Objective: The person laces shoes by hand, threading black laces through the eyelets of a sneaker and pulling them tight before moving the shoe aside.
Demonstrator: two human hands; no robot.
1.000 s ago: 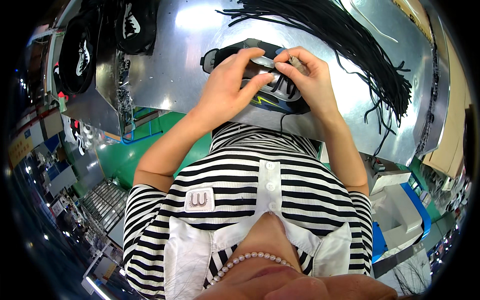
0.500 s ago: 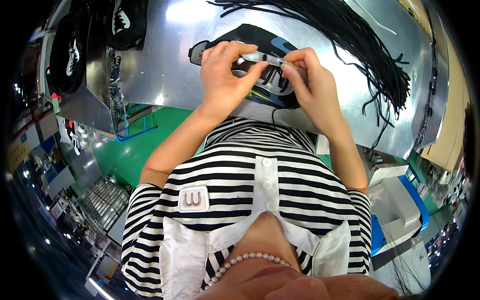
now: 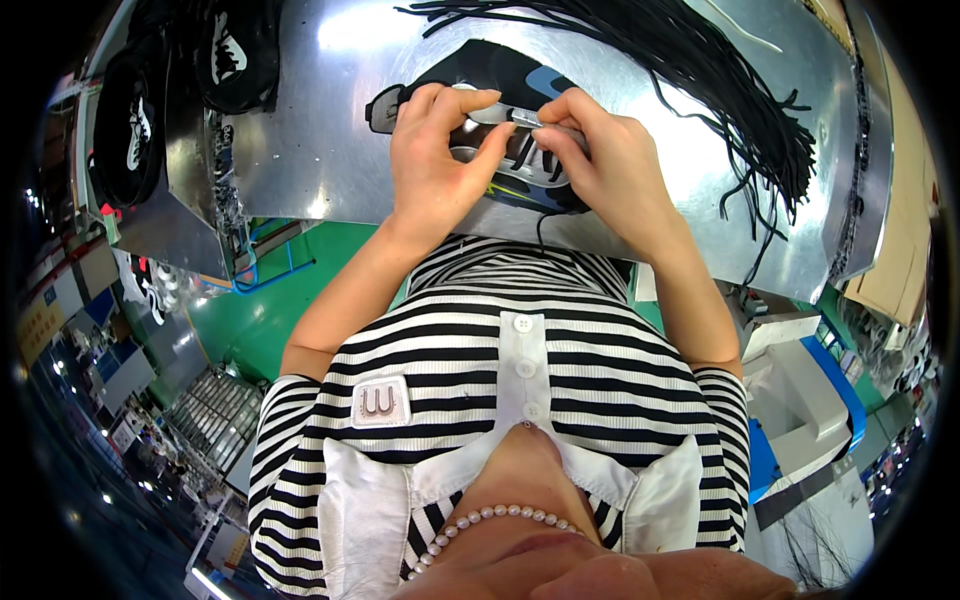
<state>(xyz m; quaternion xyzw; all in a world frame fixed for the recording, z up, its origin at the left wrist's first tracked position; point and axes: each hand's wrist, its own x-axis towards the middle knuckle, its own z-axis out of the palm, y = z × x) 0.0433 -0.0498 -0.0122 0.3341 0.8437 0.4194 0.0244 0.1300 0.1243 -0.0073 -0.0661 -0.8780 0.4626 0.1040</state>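
A flat shoe upper (image 3: 485,68) in black, grey and blue lies on the metal table in front of me. A black shoelace (image 3: 522,152) crosses its grey eyelet strip, and a loose end hangs toward the table's near edge. My left hand (image 3: 435,165) grips the upper at the left of the eyelet strip, thumb and index finger curled around it. On the right, my right hand (image 3: 618,170) pinches close to the same strip, thumb against index finger. Whether lace or strip edge is between those fingertips is too small to tell.
A thick bundle of black laces (image 3: 700,65) spreads over the table's (image 3: 320,150) far right side. Black pieces with white markings (image 3: 138,135) are at the far left. A cardboard sheet (image 3: 905,230) stands beyond the right edge, and a white and blue machine (image 3: 800,400) is lower right.
My right hand has moved slightly left, closer to my left hand along the eyelet strip. The left hand keeps nearly the same grip. The whole view has shifted a little.
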